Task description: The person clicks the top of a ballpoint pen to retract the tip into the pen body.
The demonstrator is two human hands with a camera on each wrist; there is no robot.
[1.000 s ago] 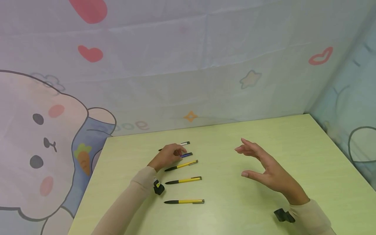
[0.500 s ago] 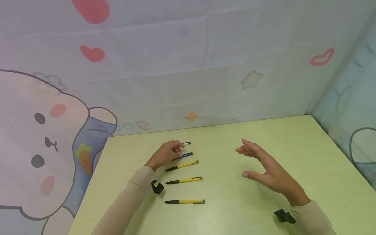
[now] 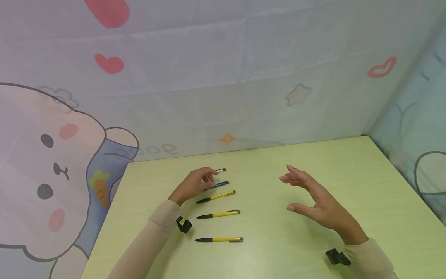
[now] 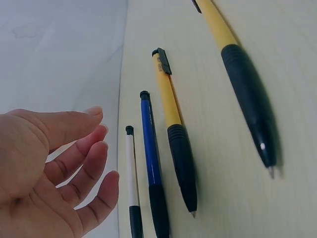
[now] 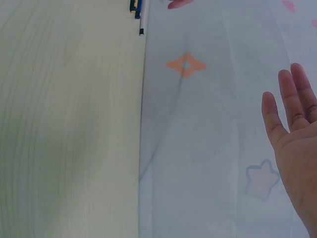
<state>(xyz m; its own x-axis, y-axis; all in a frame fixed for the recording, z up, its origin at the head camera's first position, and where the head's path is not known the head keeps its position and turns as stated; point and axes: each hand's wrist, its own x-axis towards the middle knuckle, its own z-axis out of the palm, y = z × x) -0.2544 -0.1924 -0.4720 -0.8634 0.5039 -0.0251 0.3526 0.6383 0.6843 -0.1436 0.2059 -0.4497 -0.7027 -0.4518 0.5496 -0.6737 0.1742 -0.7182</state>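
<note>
In the head view my left hand (image 3: 195, 184) hovers over the far end of a column of pens, fingers loosely bent and holding nothing. It partly covers a white pen (image 3: 221, 170) and the grip end of a blue pen (image 3: 219, 185). The left wrist view shows the white pen (image 4: 131, 173), the blue pen (image 4: 150, 144) and a yellow pen (image 4: 168, 104) lying apart from the fingers. Nearer the front lie a slanted yellow pen (image 3: 219, 196), a middle yellow pen (image 3: 221, 214) and a front yellow pen (image 3: 223, 239). My right hand (image 3: 318, 199) is raised, thumb and fingers spread, touching nothing.
The pens lie roughly parallel on a pale yellow-green table (image 3: 271, 248). A printed cloth (image 3: 195, 97) hangs along the table's back edge, and another cloth (image 3: 425, 116) borders the right side. A small black device (image 3: 184, 224) sits at the left wrist.
My left hand has drawn back slightly to the left, off the blue pen, whose body now shows more. The white pen is more covered. My right hand stays put.
</note>
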